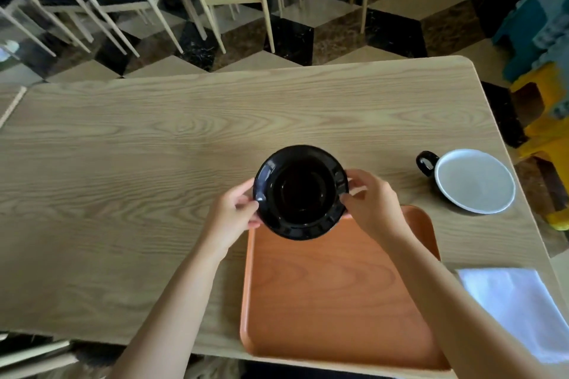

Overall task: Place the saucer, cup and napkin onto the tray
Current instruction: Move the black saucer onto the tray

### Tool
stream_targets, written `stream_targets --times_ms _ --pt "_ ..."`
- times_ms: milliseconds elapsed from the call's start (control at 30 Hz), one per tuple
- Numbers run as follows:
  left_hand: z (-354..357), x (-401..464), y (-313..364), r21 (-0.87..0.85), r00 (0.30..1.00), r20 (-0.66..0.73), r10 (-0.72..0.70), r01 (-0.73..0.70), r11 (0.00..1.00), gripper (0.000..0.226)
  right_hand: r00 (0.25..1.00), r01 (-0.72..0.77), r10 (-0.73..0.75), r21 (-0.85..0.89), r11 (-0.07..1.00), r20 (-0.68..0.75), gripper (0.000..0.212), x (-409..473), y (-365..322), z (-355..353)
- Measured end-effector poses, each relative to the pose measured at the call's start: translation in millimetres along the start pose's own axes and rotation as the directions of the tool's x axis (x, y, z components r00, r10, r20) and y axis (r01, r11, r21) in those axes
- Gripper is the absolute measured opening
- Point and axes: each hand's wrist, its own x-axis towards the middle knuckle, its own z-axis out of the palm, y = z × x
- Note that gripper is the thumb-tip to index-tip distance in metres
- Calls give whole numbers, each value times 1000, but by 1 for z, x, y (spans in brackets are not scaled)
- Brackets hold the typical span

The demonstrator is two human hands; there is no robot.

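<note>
Saucer [300, 192], black and glossy, held by its rim between both hands over the far edge of the tray [335, 295]; left hand [234, 214] pinches the rim at 9 o'clock, right hand [368, 201] pinches it at 3 o'clock. Tray, orange, empty, rests at the near edge of the wooden surface [123, 163]; cup [469, 180], black outside and white inside, stands at 2 o'clock from the tray, well apart; napkin [520, 308], white, lies at 3 o'clock, just beside the tray.
</note>
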Motion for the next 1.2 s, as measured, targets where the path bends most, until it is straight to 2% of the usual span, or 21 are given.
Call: stream_targets --times_ms 300,533,833,967,1100,1200 --pt "-7 -45 -48 98 996 -41 -73 77 992 51 991 -83 72 99 992 109 48 -55 18 24" --pt "-8 -51 -61 142 996 -39 -76 80 987 51 984 -134 117 126 983 133 40 -65 32 33" --pt "-10 -47 -60 169 994 -36 -102 106 980 51 985 -136 119 132 982 126 57 -66 39 37" --pt "-10 -48 -59 162 994 -29 -107 110 981 52 988 -115 102 112 987 120 53 -66 39 38" --pt "-11 -49 -56 149 991 -60 -116 123 981 54 986 -118 110 62 991 122 34 -65 40 36" --pt "-11 -54 -53 123 983 -96 -156 167 978 55 978 -157 150 35 987 144 36 -64 39 32"
